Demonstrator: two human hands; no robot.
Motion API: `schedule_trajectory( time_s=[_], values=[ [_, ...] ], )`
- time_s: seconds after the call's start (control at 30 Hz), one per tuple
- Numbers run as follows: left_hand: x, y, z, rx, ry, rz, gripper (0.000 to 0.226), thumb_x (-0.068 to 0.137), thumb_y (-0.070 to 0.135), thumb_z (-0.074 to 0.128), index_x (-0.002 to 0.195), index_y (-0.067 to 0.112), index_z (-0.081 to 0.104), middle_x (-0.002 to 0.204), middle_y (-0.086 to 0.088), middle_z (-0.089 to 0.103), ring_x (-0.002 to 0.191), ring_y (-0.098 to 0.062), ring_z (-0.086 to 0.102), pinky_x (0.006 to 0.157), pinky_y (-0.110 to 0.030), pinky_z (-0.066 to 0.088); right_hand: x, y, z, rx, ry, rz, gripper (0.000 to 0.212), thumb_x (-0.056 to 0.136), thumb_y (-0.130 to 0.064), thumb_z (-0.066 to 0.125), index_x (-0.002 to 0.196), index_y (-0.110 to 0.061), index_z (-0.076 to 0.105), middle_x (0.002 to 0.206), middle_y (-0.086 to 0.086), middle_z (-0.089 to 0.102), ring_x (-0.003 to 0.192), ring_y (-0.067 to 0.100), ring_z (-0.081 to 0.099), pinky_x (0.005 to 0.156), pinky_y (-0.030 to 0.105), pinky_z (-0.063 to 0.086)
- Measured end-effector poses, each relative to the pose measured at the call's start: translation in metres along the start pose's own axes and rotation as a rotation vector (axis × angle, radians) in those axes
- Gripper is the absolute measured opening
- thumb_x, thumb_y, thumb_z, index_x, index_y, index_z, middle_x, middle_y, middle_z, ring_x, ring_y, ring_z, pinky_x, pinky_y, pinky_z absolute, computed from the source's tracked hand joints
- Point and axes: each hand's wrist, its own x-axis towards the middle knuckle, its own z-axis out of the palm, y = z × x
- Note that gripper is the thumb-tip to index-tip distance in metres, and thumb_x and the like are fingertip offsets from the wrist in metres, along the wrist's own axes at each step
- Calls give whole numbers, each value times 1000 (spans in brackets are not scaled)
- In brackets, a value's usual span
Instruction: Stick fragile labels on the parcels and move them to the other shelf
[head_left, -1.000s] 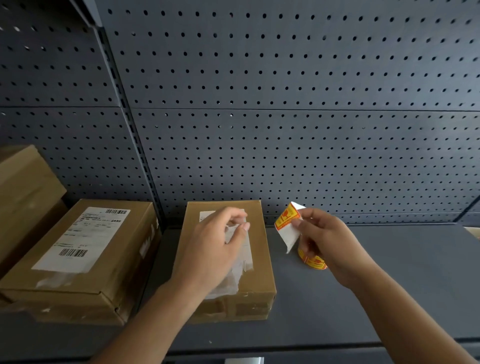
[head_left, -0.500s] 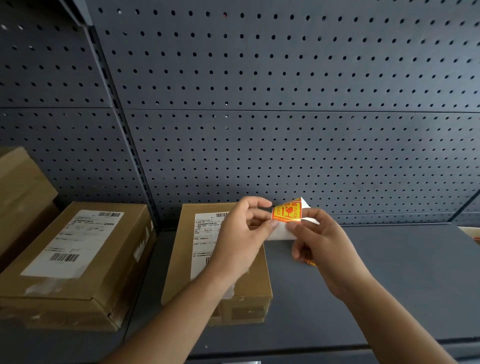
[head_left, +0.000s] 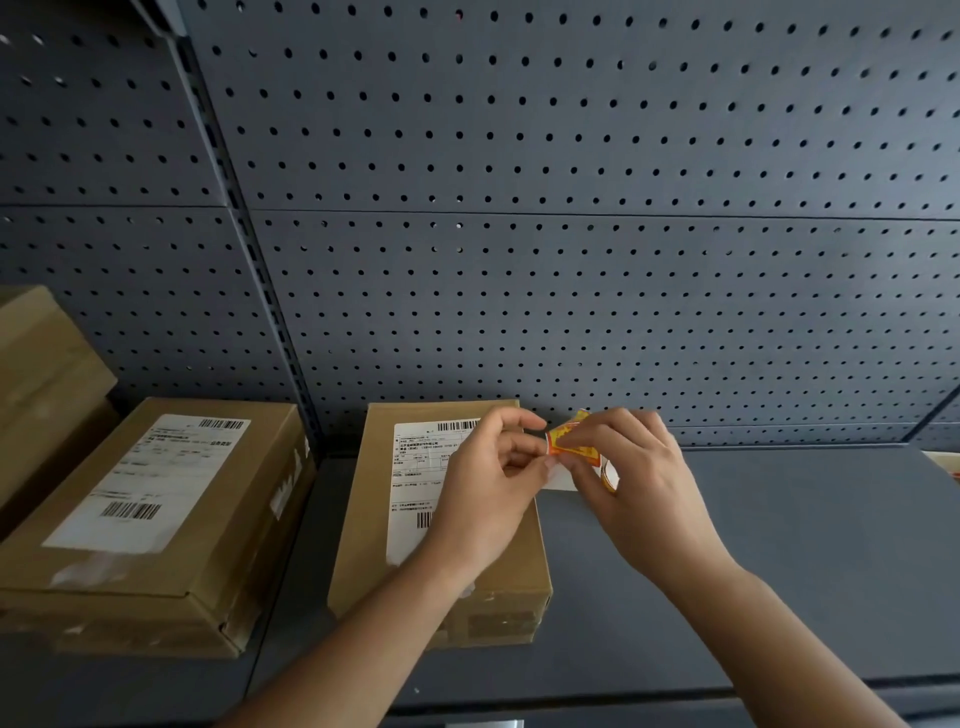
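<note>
I see left hand (head_left: 493, 483) and right hand (head_left: 634, 478) together over parcel's (head_left: 374, 545) right edge, both pinching label (head_left: 569, 441). Parcel on grey shelf (head_left: 779, 545), pegboard (head_left: 571, 234) behind.

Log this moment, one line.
left hand: pinches fragile label | right hand: holds backing strip | parcel: flat on shelf

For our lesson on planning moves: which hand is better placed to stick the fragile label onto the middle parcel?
Probably the left hand: it pinches the fragile label above the parcel, while the right hand holds the backing strip beside it.
</note>
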Motion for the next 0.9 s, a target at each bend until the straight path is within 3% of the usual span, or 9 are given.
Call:
schedule_trajectory(
  time_s=[0.13, 0.33, 0.57, 0.7, 0.77, 0.9],
  values=[
    [-1, 0, -1, -9, -15, 5, 30, 90, 5, 74, 109, 24, 62, 94, -1, 75, 91, -12, 71, 86, -28, 56, 1, 0, -2, 7, -34, 26, 8, 90, -32, 71, 97, -27, 72, 97, -15, 67, 94, 14, 57, 74, 31, 51],
    [-3, 2, -1, -1, -24, 12, 28, 90, 7, 74, 108, 25, 62, 93, 3, 76, 89, -9, 71, 81, -20, 54, 2, -1, -2, -22, -82, 93, 9, 91, -38, 68, 93, -31, 72, 91, -20, 67, 87, 3, 52, 64, 9, 30],
    [-4, 3, -1, 16, -38, 14, 26, 91, 16, 75, 109, 28, 61, 96, 3, 77, 93, -12, 72, 84, -24, 55, 2, -5, -3, -40, -83, 159, 6, 94, -28, 67, 89, -28, 71, 87, -17, 68, 74, 7, 56, 56, 16, 37],
    [-4, 2, -1, 19, -30, 11, 28, 91, 11, 74, 110, 28, 61, 94, 5, 76, 92, -9, 71, 83, -22, 53, 5, -3, -5, 81, -102, 305, 11, 95, -26, 63, 84, -29, 64, 87, -16, 65, 70, 8, 61, 62, 34, 52],
    [-4, 2, -1, 18, -29, 11, 28, 91, 11, 74, 111, 27, 61, 94, 4, 76, 92, -8, 71, 82, -21, 53, 6, -2, -7, 148, -106, 308, 12, 94, -29, 62, 82, -31, 64, 86, -17, 66, 71, 8, 62, 64, 39, 55],
    [-4, 2, -2, 21, -34, 17, 29, 92, 11, 73, 113, 27, 61, 97, 5, 76, 96, -8, 72, 85, -23, 55, 5, -6, -12, 162, -190, 220, 15, 87, -49, 63, 85, -35, 67, 86, -24, 62, 84, 4, 60, 68, 32, 54]
  ],
)
